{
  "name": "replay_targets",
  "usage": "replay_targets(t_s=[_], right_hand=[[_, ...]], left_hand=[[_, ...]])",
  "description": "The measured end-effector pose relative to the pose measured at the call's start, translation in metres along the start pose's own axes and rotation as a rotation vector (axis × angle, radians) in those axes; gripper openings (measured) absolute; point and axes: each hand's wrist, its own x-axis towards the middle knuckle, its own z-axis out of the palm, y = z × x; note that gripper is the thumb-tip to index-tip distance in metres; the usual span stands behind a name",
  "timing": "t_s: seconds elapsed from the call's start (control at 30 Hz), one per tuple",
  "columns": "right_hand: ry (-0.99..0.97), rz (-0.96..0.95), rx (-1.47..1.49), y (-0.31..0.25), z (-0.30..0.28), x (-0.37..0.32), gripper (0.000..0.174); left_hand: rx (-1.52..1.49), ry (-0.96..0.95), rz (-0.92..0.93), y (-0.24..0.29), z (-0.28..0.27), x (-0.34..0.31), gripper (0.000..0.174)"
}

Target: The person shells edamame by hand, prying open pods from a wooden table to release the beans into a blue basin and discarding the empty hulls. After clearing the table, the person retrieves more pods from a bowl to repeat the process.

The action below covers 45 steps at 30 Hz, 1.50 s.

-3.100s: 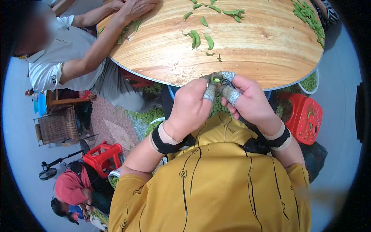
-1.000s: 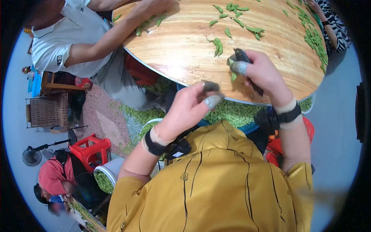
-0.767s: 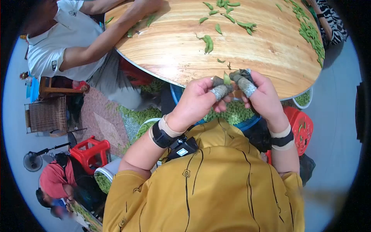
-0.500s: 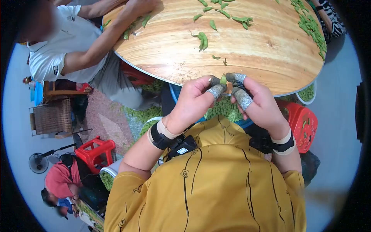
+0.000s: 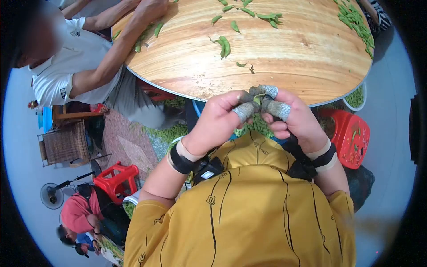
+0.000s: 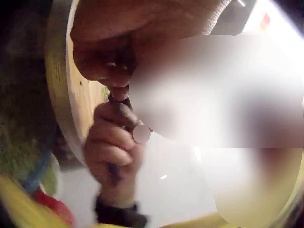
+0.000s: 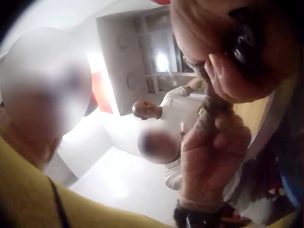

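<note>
In the head view, my left hand [image 5: 215, 118] and right hand [image 5: 300, 116] meet at the near edge of the round wooden table [image 5: 302, 71]. Grey and silver tape wraps both thumbs and index fingers. Between those fingertips they pinch a green edamame pod [image 5: 258, 99], mostly hidden by the fingers. A dark shiny object [image 7: 247, 42] shows against the right palm in the right wrist view. Just beneath the hands, green shelled beans [image 5: 264, 127] lie in a blue basin [image 5: 199, 107]. The left wrist view catches the right hand [image 6: 111, 147], its fingers curled.
Scattered pods [image 5: 225, 46] lie mid-table, with a longer pile [image 5: 356, 26] along the right edge. A person in a white shirt [image 5: 86, 55] works at the left. Red stools stand on both sides, the right one [image 5: 351, 138] close by. A white bucket [image 5: 355, 98] is beyond it.
My right hand reached over the table, took an edamame pod and brought it back to my left hand. The pod stood upright between the fingers; now it is mostly covered.
</note>
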Motion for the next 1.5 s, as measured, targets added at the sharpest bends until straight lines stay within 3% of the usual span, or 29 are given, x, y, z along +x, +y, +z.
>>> replay_targets(t_s=[0.03,0.07,0.13,0.17,0.23,0.27,0.3,0.33,0.37,0.4,0.43,0.47,0.53,0.57,0.73,0.8,0.9,1.0,1.07,1.27,1.37,1.43,1.5], right_hand=[[-0.049,0.020,0.102,0.000,0.001,-0.002,0.028],[-0.049,0.021,0.101,0.004,0.002,-0.002,0.028],[-0.006,-0.241,-0.211,0.014,0.003,0.001,0.029],[-0.006,-0.241,-0.211,0.013,0.003,0.002,0.029],[0.021,-0.473,-0.505,0.012,0.003,0.003,0.028],[0.023,-0.472,-0.507,0.009,0.002,0.003,0.028],[0.053,-0.318,-0.496,0.003,0.000,0.002,0.030],[0.079,-0.165,-0.487,-0.002,-0.002,0.004,0.032],[0.073,-0.165,-0.494,-0.006,-0.004,0.009,0.032],[0.106,-0.230,-0.683,-0.009,-0.006,0.015,0.027],[0.140,-0.297,-0.871,-0.013,-0.007,0.022,0.023],[0.136,-0.298,-0.874,-0.019,-0.008,0.031,0.023],[0.212,-0.481,-1.269,-0.034,-0.009,0.052,0.018],[0.271,-0.560,-1.382,-0.043,-0.005,0.064,0.022],[0.413,-0.724,-1.570,-0.064,0.008,0.141,0.020],[0.436,-0.766,-1.616,-0.065,0.013,0.156,0.018],[0.412,-0.644,-1.751,-0.066,0.016,0.162,0.019],[0.405,-0.551,-1.640,-0.071,0.008,0.139,0.019],[0.337,-0.156,-1.095,-0.077,0.005,0.116,0.013],[0.428,-0.124,-0.847,-0.067,-0.022,0.090,0.013],[0.416,-0.147,-0.712,-0.065,-0.025,0.082,0.012],[0.381,-0.150,-0.607,-0.061,-0.025,0.079,0.011],[0.198,-0.131,-0.289,-0.056,-0.025,0.080,0.015]], left_hand=[[-0.244,-0.037,-0.125,0.001,-0.002,0.001,0.010],[-0.244,-0.036,-0.125,-0.002,-0.004,0.003,0.010],[-0.896,-0.273,-0.229,-0.019,-0.010,0.006,0.015],[-0.843,-0.369,-0.148,-0.033,-0.014,0.009,0.035],[-0.837,-0.354,-0.185,-0.030,-0.014,0.009,0.031],[-0.828,-0.335,-0.218,-0.028,-0.015,0.009,0.027],[-0.829,-0.336,-0.212,-0.026,-0.018,0.007,0.027],[-0.547,-0.268,-0.232,-0.024,-0.022,0.004,0.021],[-0.266,-0.195,-0.250,-0.022,-0.028,-0.001,0.015],[-0.268,-0.189,-0.245,-0.022,-0.034,-0.008,0.015],[0.083,-0.123,-0.166,-0.023,-0.040,-0.018,0.013],[0.434,-0.053,-0.085,-0.024,-0.047,-0.028,0.012],[1.241,0.022,-0.029,-0.027,-0.065,-0.051,0.012],[1.358,0.069,-0.172,-0.030,-0.071,-0.061,0.014],[1.378,0.150,-0.237,-0.027,-0.082,-0.083,0.018],[1.207,0.136,-0.076,-0.028,-0.081,-0.080,0.019],[1.098,0.144,0.023,-0.025,-0.072,-0.068,0.019],[1.018,0.125,0.099,-0.014,-0.059,-0.049,0.015],[0.729,0.201,0.263,-0.014,-0.048,-0.034,0.014],[0.851,0.321,0.409,-0.012,-0.018,0.011,0.019],[0.664,0.352,0.399,-0.015,-0.008,0.026,0.017],[0.406,0.278,0.281,-0.014,-0.005,0.036,0.018],[0.352,0.232,0.176,-0.004,-0.002,0.042,0.017]])
